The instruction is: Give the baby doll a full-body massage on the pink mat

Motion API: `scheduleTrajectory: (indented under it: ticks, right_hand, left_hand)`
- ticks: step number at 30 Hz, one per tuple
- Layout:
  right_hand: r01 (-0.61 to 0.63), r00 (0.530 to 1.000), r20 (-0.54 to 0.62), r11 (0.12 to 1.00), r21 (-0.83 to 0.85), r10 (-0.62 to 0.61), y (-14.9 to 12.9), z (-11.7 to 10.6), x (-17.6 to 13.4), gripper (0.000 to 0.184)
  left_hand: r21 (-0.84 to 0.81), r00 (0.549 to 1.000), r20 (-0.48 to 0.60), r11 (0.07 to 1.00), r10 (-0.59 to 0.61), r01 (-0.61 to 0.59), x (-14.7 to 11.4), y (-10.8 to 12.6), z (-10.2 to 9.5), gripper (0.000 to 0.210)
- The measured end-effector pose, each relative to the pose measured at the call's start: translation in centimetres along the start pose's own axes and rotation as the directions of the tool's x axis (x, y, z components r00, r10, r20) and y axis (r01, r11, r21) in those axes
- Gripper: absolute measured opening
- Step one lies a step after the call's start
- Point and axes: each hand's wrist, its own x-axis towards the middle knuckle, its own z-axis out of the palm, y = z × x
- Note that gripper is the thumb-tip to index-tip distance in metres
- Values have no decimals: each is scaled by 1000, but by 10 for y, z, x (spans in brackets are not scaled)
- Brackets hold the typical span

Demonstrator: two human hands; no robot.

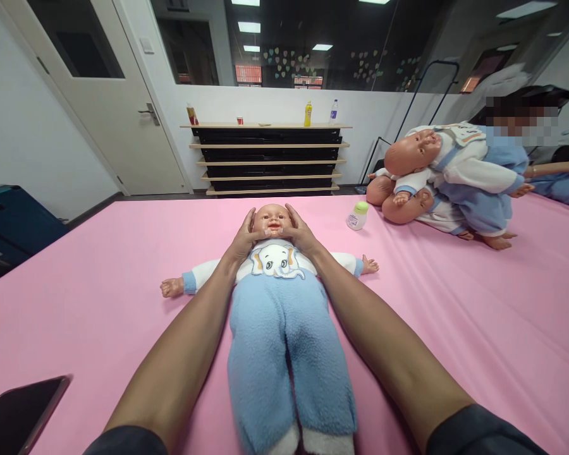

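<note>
A baby doll (284,316) lies on its back on the pink-covered table (123,265), its feet towards me and its arms spread out. It wears fluffy light-blue trousers and a white top with an elephant face on the chest. My left hand (243,242) cups the left side of the doll's head, thumb by the chin and fingers along the cheek. On the other side my right hand (305,238) mirrors it, its thumb also near the chin. Between my hands the doll's smiling face (273,219) shows. The backs of my hands hide its neck.
A white bottle with a green cap (357,216) stands beyond the doll's arm. More dolls (446,177) are piled at the right, near another person (526,120). A phone (23,414) lies front left. Behind the table is a shelf unit (270,145) with bottles on top.
</note>
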Motion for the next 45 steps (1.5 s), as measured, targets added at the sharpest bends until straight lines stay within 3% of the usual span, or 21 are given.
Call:
scheduleTrajectory:
  ticks: [7, 11, 21, 24, 29, 37, 45]
  right_hand:
    - [26, 999, -20, 999, -31, -26, 5, -6, 1, 84]
    - [16, 1000, -2, 999, -52, -16, 3, -6, 1, 76]
    - [22, 999, -29, 993, -114, -25, 7, -5, 4, 77]
    - [18, 999, -29, 993, -120, -22, 7, -5, 5, 80]
    - [-13, 999, -32, 994, -105, 10, 6, -4, 3, 88]
    - [2, 999, 42, 979, -206, 6, -7, 0, -8, 112]
    - [-72, 997, 12, 990, -121, 74, -8, 2, -5, 109]
  left_hand:
    - [27, 1000, 14, 1000, 4, -5, 2, -2, -1, 80]
    - [39, 1000, 27, 999, 2, -3, -1, 2, 2, 77]
    - [39, 998, 62, 999, 25, -28, 2, -1, 1, 70]
    - [33, 998, 62, 999, 14, -16, 2, -2, -1, 74]
    - [1, 999, 8, 999, -43, 43, -3, 1, 1, 105]
    - [65, 997, 80, 998, -6, 0, -2, 1, -2, 100]
    - [18, 994, 108, 999, -33, 31, -4, 3, 0, 103]
